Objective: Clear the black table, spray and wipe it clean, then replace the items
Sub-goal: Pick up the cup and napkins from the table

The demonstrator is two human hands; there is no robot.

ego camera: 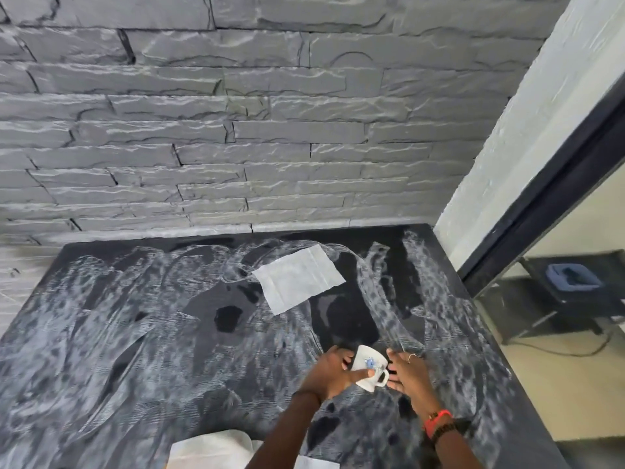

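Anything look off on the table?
Yes. White streaky smears cover most of the black table, so the wipe looks unfinished. A white paper towel lies askew near the far edge. The cup is tilted in the left hand, not standing.

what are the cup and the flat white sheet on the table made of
Cup: likely glazed ceramic, smooth white with a blue print and moulded handle. Sheet: paper towel or thin wipe cloth, matte with fold creases; cannot tell which.

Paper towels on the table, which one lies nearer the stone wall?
The flat square towel beyond the cup; the other towel lies at the near edge, partly out of view.
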